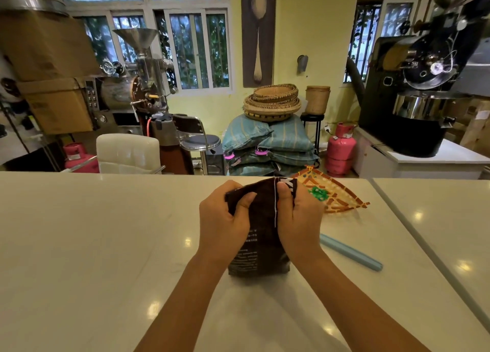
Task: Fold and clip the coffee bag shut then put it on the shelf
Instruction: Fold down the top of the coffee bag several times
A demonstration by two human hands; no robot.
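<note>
A dark brown coffee bag (261, 235) with white print stands upright on the white counter (92, 245), in the middle of the view. My left hand (224, 221) grips its upper left side, thumb pressed on the front near the top. My right hand (298, 216) grips the upper right side, thumb along the bag's centre seam. The top of the bag is bent over between my fingers. A long light-blue clip bar (351, 252) lies flat on the counter just right of the bag, untouched.
A woven orange fan-shaped tray (336, 192) lies behind my right hand at the counter's far edge. A second counter (437, 219) joins on the right across a seam. Beyond stand coffee roasters, sacks, baskets, a white chair and pink gas cylinders.
</note>
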